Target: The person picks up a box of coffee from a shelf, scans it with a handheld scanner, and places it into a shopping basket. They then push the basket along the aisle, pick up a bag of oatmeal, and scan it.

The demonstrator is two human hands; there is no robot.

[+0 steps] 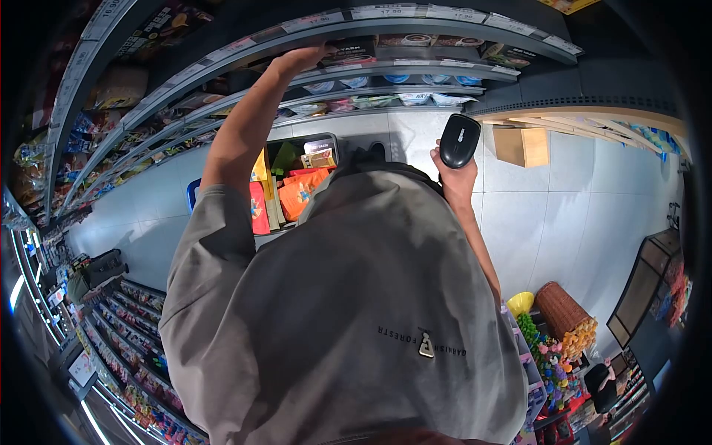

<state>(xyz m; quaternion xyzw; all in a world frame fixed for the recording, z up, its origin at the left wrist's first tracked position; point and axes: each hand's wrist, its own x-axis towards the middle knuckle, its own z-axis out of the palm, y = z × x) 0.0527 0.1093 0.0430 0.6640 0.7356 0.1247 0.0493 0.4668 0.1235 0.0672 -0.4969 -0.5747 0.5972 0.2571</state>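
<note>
Left hand is stretched way up to the far shelf, fingertips on a dark flat packaged box sitting on the curved grey store shelf with white price tags along its edge; can't really tell if the fingers are wrapped round the box or just pressing against it, the angle hides that. Right hand is closed around the handle of a black handheld barcode scanner, held up on the right with its window aimed toward the shelves. Down between the arms, right in front of the person's grey hooded sweatshirt, there's a cart or crate full of orange and yellow snack packets, sitting on the pale tiled floor. Off to the right near the floor you can see a brown wicker basket, and a cardboard box under a wooden rack further back. What I'd worry about: that dark box is near the shelf lip and the reach is a full stretch one-handed, so a weak pinch could tip it off the edge and it'd drop onto the packets below. Also the neighbouring packs on that shelf sit tight beside it, so dragging it out sideways could pull one along.
</note>
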